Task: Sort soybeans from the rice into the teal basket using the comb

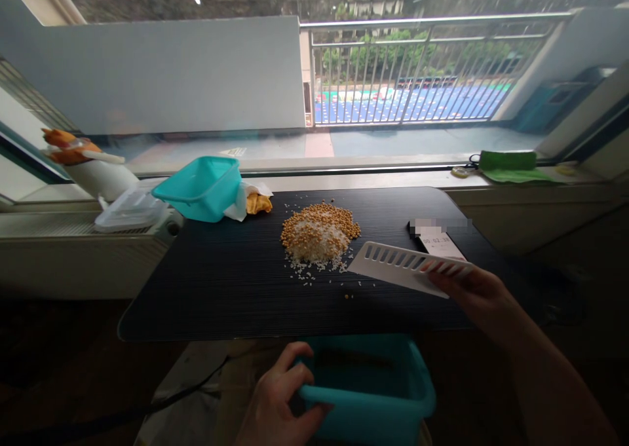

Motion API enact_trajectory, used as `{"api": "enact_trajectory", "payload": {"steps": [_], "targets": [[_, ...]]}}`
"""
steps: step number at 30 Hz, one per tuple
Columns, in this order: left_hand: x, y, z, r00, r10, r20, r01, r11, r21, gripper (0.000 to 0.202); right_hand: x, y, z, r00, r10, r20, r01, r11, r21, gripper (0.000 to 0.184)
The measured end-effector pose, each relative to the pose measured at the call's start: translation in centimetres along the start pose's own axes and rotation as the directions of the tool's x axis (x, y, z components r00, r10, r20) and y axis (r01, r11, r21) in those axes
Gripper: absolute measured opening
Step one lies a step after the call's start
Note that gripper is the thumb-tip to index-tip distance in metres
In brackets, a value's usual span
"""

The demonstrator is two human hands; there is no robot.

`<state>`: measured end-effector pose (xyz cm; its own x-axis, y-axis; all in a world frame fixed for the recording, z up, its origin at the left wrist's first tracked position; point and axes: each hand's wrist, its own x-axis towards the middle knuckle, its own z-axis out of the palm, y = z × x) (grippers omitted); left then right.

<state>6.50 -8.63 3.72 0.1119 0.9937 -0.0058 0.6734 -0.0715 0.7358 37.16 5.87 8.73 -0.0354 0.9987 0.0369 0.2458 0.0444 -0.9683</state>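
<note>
A pile of yellow beans mixed with white rice (319,236) lies in the middle of a black table (236,289). My right hand (479,292) is shut on a white slotted plastic panel (403,266), whose far end rests just right of the pile. Below the table's front edge, my left hand (282,403) grips the rim of a teal plastic bin (373,393). A few stray grains lie near the panel's tip.
A second teal bin (204,187) sits tilted at the table's back left, beside a clear lidded container (130,210), a white wrapper with something orange (255,202) and a white cup (101,174). A phone or timer (439,236) lies at the right. A green cloth (508,164) rests on the windowsill.
</note>
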Motion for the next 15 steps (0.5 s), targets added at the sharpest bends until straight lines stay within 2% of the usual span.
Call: {"api": "enact_trajectory", "payload": {"steps": [7, 12, 13, 15], "targets": [[-0.2, 0.1, -0.2, 1.0, -0.004, -0.004, 0.004, 1.0, -0.007, 0.019, -1.0, -0.2, 0.1, 0.985, 0.011, 0.173, -0.002, 0.998, -0.056, 0.03], [-0.1, 0.0, -0.1, 1.0, 0.012, -0.005, -0.012, 1.0, -0.016, 0.018, -3.3, -0.7, -0.6, 0.924, 0.092, 0.371, -0.081, 0.996, -0.045, 0.027], [-0.1, -0.1, -0.1, 1.0, 0.017, -0.003, -0.017, 1.0, -0.015, 0.017, -3.5, -0.8, -0.7, 0.918, 0.096, 0.384, -0.087, 0.995, -0.042, 0.026], [0.0, 0.0, -0.1, 1.0, 0.015, 0.004, -0.015, 1.0, -0.013, 0.017, -3.5, -0.8, -0.7, 0.942, 0.064, 0.328, -0.054, 0.998, -0.039, 0.023]]}}
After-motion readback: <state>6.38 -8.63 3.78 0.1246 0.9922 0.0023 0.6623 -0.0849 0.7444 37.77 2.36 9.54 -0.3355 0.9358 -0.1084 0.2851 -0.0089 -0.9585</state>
